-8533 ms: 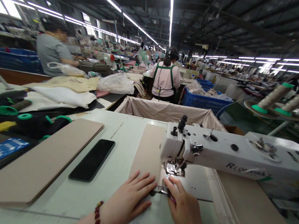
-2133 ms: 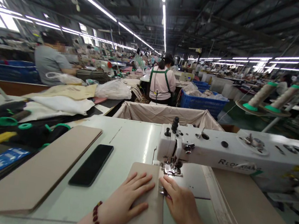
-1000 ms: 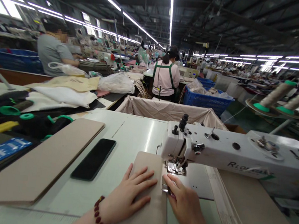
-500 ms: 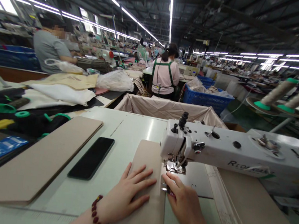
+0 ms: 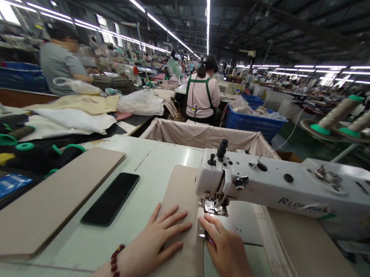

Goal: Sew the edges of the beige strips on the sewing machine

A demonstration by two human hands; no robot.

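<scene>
A long beige panel (image 5: 184, 183) lies flat on the pale table, its right edge under the presser foot (image 5: 216, 207) of a white sewing machine (image 5: 261, 179). My left hand (image 5: 159, 238), with a dark red bead bracelet at the wrist, rests on the panel with fingers spread. Just in front of the presser foot, my right hand (image 5: 225, 249) has its fingertips at the panel's right edge. Tucked in that hand are small thread snips (image 5: 202, 234); their metal blades poke out to the left, while most of the handle is hidden by the fingers.
Left of the panel lie a black phone (image 5: 110, 199) and a stack of beige panels (image 5: 46, 198). More stitched panels (image 5: 318, 258) hang together under the machine arm at right. Beyond the table edge stands a cloth-lined bin (image 5: 202, 135). Co-workers sit farther off.
The beige panel has slid forward past the presser foot, and its near end now shows beside my wrists. Both hands keep nearly the same place and pose.
</scene>
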